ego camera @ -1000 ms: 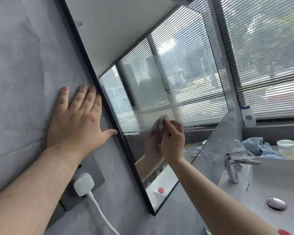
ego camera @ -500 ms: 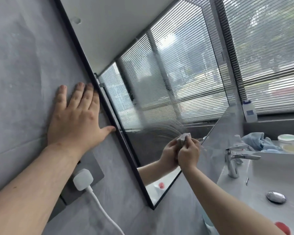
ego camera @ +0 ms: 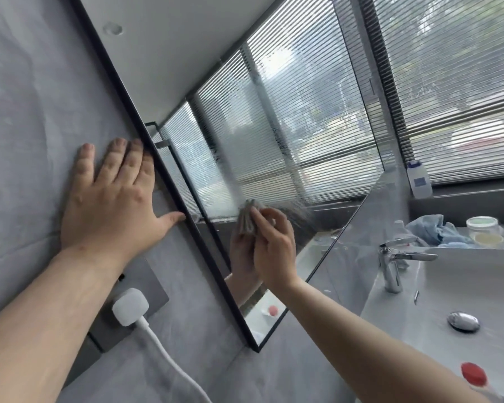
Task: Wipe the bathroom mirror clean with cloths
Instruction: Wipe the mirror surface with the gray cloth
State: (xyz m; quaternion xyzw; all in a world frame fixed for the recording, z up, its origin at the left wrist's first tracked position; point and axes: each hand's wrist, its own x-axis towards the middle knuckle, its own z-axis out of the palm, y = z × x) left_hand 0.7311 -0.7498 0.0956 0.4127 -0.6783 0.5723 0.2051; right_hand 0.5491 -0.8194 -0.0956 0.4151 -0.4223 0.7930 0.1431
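The black-framed mirror hangs on the grey wall and reflects slatted blinds. Wet smears streak its glass above and to the right of the cloth. My right hand grips a small bunched grey cloth and presses it against the lower middle of the glass. My left hand lies flat with fingers spread on the wall, just left of the mirror's frame, its thumb touching the frame. A blue cloth lies crumpled on the ledge behind the sink.
A white plug with its cable sits in a dark wall socket under my left forearm. At the right are a chrome tap, the white basin with its drain, a white bottle, a lidded jar and a red cap.
My right hand swept the cloth down and to the right across the glass, then came back left and slightly up. My left hand stayed pressed on the wall.
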